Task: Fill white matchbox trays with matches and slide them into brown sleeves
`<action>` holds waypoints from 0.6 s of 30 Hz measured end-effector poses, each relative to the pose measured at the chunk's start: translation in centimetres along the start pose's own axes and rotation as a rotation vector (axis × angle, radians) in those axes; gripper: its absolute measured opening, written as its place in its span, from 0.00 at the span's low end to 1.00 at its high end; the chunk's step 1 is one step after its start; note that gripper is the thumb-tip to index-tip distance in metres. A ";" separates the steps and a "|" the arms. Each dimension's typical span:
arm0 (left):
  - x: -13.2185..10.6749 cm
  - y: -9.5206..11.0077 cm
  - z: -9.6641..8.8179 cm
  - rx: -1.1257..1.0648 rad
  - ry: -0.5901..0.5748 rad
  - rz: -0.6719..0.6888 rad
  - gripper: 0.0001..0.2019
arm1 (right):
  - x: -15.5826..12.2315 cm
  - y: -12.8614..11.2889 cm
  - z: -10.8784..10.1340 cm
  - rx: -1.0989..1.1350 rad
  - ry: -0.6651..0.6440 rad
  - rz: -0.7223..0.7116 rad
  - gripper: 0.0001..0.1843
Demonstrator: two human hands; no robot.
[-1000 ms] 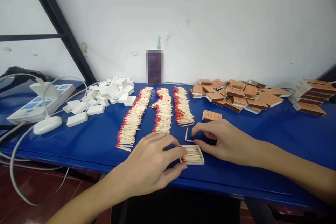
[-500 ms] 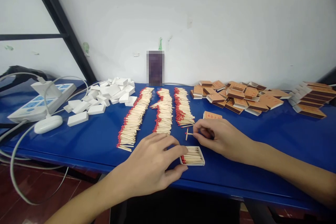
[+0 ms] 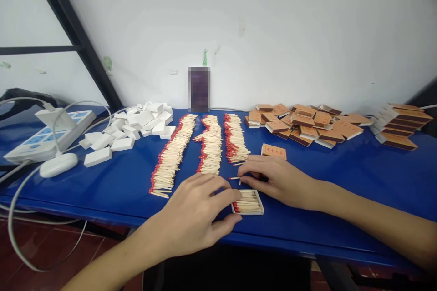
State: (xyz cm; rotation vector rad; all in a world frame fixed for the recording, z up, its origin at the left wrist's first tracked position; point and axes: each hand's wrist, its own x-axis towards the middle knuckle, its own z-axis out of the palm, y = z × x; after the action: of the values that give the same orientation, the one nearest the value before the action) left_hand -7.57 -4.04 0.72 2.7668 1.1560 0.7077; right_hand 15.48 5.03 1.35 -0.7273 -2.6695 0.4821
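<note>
My left hand grips the left end of a white matchbox tray, thumb at the front and fingers over the back corner. Matches fill the tray, lying side by side with their red heads to the left. Just behind the tray, my right hand pinches a match whose red head points left; a second short piece of wood shows under the fingertips. Three long rows of loose matches, the left row, the middle row and the right row, stretch back from the hands.
An orange matchbox sleeve lies behind my right hand. Farther back are a heap of sleeves and a leaning stack of them. White trays are piled at left, beside a power strip with cables. A blurred dark rectangle stands against the wall.
My right hand has moved slightly left and down, and the pinched match now lies level beside the tray's back edge. My left hand keeps its grip on the tray. The view has shifted slightly.
</note>
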 end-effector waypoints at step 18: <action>0.2 0.0 -0.2 -0.006 0.004 0.019 0.08 | -0.7 0.9 -0.3 -0.039 0.112 -0.041 0.07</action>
State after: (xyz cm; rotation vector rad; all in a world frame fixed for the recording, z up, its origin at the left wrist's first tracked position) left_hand -7.51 -3.96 0.95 2.7760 1.1283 0.7177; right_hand 16.57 5.39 1.11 -0.6886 -2.5905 0.3681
